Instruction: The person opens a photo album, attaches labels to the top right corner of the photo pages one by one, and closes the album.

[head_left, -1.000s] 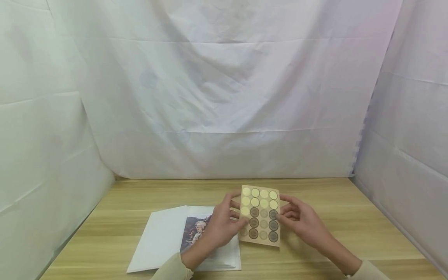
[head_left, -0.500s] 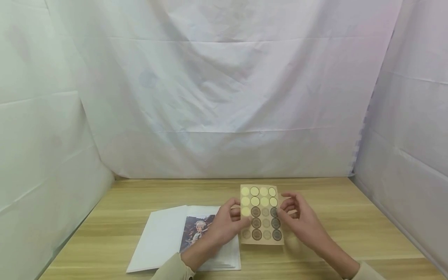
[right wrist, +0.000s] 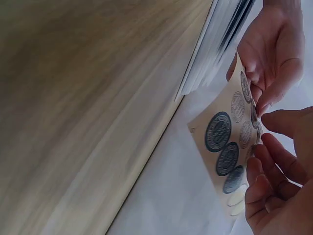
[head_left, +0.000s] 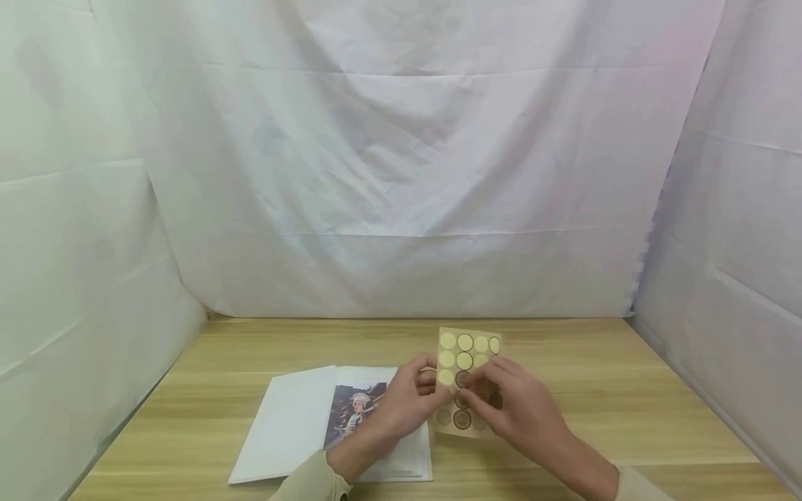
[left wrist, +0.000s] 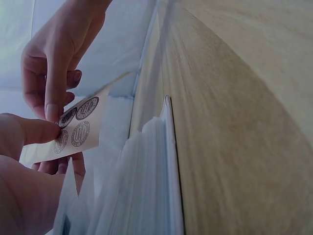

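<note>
Over wooden table (head_left: 626, 390), white sheets (head_left: 401, 174) behind, hands holding sticker sheet (head_left: 466, 348)

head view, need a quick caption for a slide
Left hand holds a sticker sheet above a wooden table while the right hand picks at a sticker, beside an open booklet.

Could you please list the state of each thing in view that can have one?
sticker sheet: held up off the table, many round stickers on it.
left hand: pinches the sheet's left edge.
right hand: fingertips on the sheet's stickers.
booklet: lying open on the wooden table.
</note>
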`<state>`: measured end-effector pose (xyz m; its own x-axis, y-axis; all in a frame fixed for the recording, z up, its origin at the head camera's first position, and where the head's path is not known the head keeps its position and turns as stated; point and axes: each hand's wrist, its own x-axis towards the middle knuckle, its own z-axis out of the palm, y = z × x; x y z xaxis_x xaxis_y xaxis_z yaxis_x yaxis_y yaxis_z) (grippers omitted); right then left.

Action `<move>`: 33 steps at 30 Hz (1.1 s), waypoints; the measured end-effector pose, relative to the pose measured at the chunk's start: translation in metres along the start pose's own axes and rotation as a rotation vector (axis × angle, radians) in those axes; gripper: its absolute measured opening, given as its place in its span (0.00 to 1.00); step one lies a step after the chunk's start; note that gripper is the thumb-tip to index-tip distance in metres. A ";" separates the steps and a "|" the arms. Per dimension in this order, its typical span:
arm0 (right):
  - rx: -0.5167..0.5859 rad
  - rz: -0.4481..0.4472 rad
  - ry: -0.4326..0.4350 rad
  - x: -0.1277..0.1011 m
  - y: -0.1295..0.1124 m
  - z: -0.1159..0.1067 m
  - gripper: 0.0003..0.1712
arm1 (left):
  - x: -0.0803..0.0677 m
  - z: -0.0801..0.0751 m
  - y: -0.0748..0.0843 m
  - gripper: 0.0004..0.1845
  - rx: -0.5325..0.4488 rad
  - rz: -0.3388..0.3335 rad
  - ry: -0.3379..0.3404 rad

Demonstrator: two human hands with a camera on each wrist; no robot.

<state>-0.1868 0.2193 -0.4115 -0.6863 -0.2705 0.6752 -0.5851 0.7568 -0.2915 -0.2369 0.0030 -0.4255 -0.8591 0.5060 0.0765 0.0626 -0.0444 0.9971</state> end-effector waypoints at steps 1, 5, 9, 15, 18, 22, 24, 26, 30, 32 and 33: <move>-0.023 0.008 0.004 0.001 -0.001 0.001 0.15 | 0.000 0.000 0.000 0.17 0.007 0.005 -0.002; -0.082 0.024 0.029 0.003 -0.003 0.002 0.15 | -0.002 0.000 0.003 0.16 0.028 0.017 -0.013; -0.133 0.019 0.042 0.005 -0.004 0.002 0.15 | -0.003 0.000 0.005 0.14 0.031 0.018 -0.025; -0.184 0.035 0.020 0.007 -0.006 0.001 0.15 | -0.003 0.000 0.008 0.11 0.071 0.034 -0.031; -0.192 0.055 0.001 0.008 -0.008 0.001 0.14 | -0.004 -0.001 0.008 0.10 0.087 0.044 -0.042; -0.190 0.080 -0.014 0.008 -0.009 0.001 0.13 | -0.004 -0.002 0.007 0.09 0.096 0.054 -0.060; -0.178 0.087 -0.018 0.008 -0.010 0.000 0.13 | -0.004 -0.002 0.005 0.08 0.099 0.063 -0.067; -0.163 0.090 -0.022 0.008 -0.010 0.000 0.13 | -0.003 -0.002 0.004 0.08 0.100 0.071 -0.072; -0.142 0.087 -0.024 0.007 -0.010 0.000 0.12 | -0.002 -0.002 0.001 0.07 0.096 0.082 -0.078; -0.136 0.080 -0.019 0.007 -0.010 0.000 0.11 | -0.002 -0.002 0.000 0.07 0.094 0.085 -0.077; -0.134 0.073 -0.015 0.007 -0.009 0.000 0.11 | -0.002 -0.001 0.000 0.07 0.090 0.086 -0.076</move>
<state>-0.1862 0.2107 -0.4036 -0.7317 -0.2204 0.6450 -0.4716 0.8469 -0.2456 -0.2362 0.0010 -0.4260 -0.8077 0.5680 0.1584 0.1827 -0.0144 0.9831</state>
